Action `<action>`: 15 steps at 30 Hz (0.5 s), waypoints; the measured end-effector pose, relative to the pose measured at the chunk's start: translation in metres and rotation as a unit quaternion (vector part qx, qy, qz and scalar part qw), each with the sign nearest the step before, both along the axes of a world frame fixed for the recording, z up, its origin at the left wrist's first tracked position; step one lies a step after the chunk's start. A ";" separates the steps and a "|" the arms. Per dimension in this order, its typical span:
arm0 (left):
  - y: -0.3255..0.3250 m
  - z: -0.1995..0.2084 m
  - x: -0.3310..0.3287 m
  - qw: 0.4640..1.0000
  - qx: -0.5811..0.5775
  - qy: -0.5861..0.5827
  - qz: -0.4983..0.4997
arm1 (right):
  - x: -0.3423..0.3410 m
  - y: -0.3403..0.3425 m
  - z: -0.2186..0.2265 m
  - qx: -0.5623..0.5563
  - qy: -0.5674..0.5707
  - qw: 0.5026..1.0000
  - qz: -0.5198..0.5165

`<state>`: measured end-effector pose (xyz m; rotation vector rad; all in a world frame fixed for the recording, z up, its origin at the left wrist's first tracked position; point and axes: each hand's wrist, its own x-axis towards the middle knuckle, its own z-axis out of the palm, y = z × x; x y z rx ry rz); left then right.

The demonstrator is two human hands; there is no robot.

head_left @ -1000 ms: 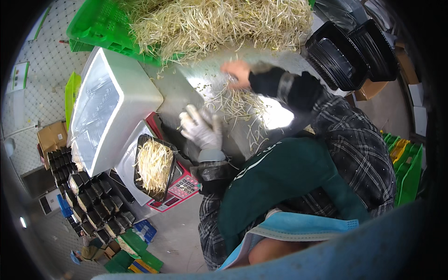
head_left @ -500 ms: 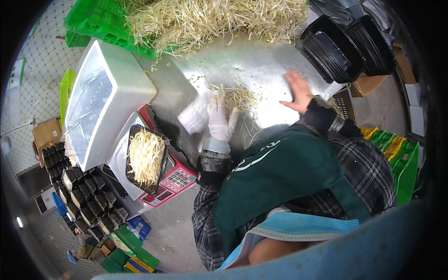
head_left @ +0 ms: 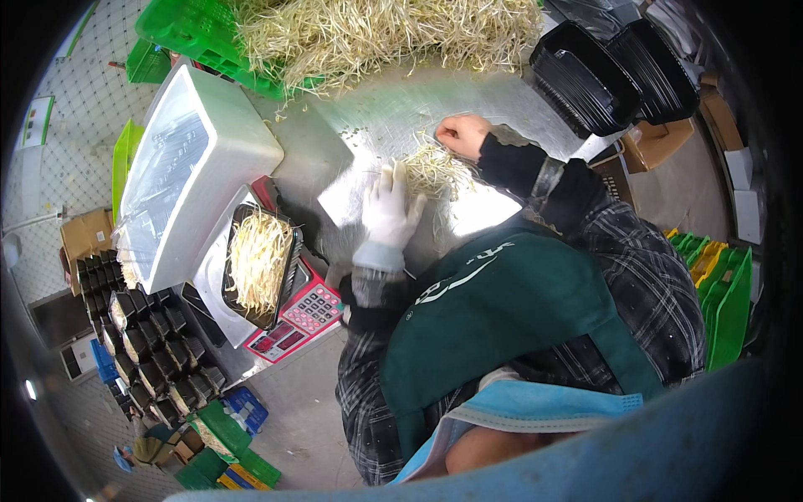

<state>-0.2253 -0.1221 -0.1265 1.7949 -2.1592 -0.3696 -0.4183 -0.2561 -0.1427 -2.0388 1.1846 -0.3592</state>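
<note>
A small loose heap of bean sprouts [head_left: 437,170] lies on the metal table between my hands. My left hand [head_left: 390,209], in a white glove, rests at the heap's left side with its fingers stretched out and nothing held. At the heap's upper right, my bare right hand [head_left: 462,135] has its fingers curled closed against the sprouts; what they hold, if anything, is hidden. To the left, a black tray [head_left: 294,261] filled with bean sprouts [head_left: 261,259] sits on a red and white digital scale [head_left: 313,309].
A large pile of bean sprouts [head_left: 393,33] spills from a green crate [head_left: 188,29] at the back. Stacked black trays [head_left: 585,79] stand back right. A white bin [head_left: 226,138] stands left, beyond filled trays [head_left: 159,343]. Green and yellow crates [head_left: 723,293] are at right.
My right hand has moved left from the bare tabletop to the sprouts, its spread fingers now curled. The loose sprouts are gathered into a tighter heap. My left hand stays beside them.
</note>
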 end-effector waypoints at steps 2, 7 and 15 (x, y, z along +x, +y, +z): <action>0.020 0.013 0.003 0.995 0.002 0.095 -0.002 | -0.001 0.005 0.008 -0.010 0.032 0.999 0.009; 0.037 0.020 -0.001 0.993 0.018 0.106 0.044 | 0.029 0.015 0.016 -0.049 0.127 0.990 0.027; 0.093 0.037 0.016 0.989 0.104 -0.041 0.092 | -0.066 0.012 0.077 -0.004 -0.010 0.989 0.148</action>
